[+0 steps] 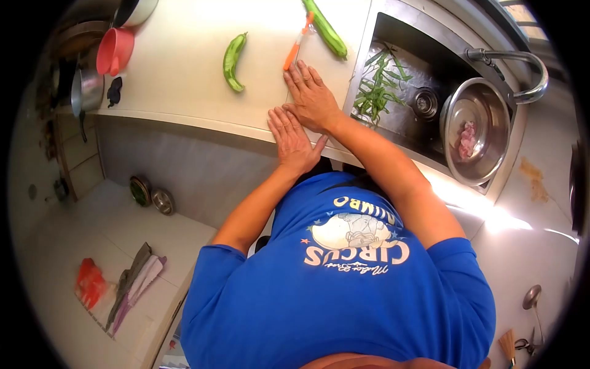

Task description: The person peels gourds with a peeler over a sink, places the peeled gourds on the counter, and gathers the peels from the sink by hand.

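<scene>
My right hand (pixel 312 98) lies flat on the pale countertop (pixel 178 74), fingers stretched out, its fingertips close to the orange handle end of a peeler (pixel 297 44). At the counter's front edge my left hand (pixel 292 140) rests palm down with straight fingers, its fingertips against the side of my right hand near the wrist. Neither hand holds anything. Beyond the peeler lies a long, peeled-looking green vegetable (pixel 327 31), its far end cut off by the frame. A shorter, curved green vegetable (pixel 234 63) lies to the left.
Green peel strips (pixel 380 86) lie in the steel sink (pixel 424 64) at the right. A metal bowl (pixel 478 157) with pinkish pieces of what looks like meat sits over the sink's near end, beside the faucet (pixel 534 77). Red containers (pixel 115 50) stand at the counter's left.
</scene>
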`<state>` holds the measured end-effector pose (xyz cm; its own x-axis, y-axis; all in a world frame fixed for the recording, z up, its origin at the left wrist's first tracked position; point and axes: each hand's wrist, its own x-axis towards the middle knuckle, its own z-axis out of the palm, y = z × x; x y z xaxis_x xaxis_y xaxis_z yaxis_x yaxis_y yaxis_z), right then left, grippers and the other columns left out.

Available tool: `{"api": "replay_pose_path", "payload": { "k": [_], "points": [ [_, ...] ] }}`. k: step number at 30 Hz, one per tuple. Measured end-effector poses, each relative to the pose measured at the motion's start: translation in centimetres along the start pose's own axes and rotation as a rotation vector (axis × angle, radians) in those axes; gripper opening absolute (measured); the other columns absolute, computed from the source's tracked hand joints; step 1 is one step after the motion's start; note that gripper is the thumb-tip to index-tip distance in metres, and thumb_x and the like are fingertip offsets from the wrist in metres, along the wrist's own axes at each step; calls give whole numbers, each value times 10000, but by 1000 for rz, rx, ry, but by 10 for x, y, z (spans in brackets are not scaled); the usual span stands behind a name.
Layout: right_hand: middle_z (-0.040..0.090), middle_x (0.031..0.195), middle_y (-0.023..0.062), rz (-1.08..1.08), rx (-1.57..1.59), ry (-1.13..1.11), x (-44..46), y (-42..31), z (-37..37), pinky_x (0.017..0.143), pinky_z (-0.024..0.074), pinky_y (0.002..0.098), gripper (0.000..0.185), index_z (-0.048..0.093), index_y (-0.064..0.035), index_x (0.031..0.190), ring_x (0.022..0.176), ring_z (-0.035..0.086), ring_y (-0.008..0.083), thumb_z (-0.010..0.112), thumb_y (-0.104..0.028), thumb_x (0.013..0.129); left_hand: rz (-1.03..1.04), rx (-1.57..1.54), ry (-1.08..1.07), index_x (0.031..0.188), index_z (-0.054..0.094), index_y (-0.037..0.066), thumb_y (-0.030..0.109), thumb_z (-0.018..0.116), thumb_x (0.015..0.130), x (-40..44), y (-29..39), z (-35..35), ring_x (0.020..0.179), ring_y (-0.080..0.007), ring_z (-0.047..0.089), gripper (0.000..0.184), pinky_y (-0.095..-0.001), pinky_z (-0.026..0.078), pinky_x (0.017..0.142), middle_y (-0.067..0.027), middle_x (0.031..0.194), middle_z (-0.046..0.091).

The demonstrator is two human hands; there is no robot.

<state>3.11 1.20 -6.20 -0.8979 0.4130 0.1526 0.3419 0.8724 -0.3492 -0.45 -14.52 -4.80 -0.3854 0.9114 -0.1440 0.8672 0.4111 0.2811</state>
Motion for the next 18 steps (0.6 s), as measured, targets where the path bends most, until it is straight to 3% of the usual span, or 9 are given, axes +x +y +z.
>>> {"api": "replay_pose_path", "payload": {
  "k": [10, 18],
  "points": [
    [323, 1649, 241, -175, -69, -61, 48, 32, 1, 1274, 199, 439, 761, 427, 78, 1511, 1561, 253, 339, 498, -508, 1032, 3, 8, -5, 1498, 202, -255, 583, 544, 962, 6, 5, 3, 1509, -626, 1, 1053, -645, -15, 1237, -499, 1582, 74],
    [277, 1676, 217, -137, -126, -136, 21, 31, 4, 1284, 177, 445, 826, 373, 42, 1555, 1577, 211, 336, 522, -555, 1005, 14, -19, 31, 1500, 210, -251, 593, 558, 951, 5, 4, 5, 1516, -614, -10, 1064, -647, -12, 1238, -485, 1594, 69]
  ]
}}
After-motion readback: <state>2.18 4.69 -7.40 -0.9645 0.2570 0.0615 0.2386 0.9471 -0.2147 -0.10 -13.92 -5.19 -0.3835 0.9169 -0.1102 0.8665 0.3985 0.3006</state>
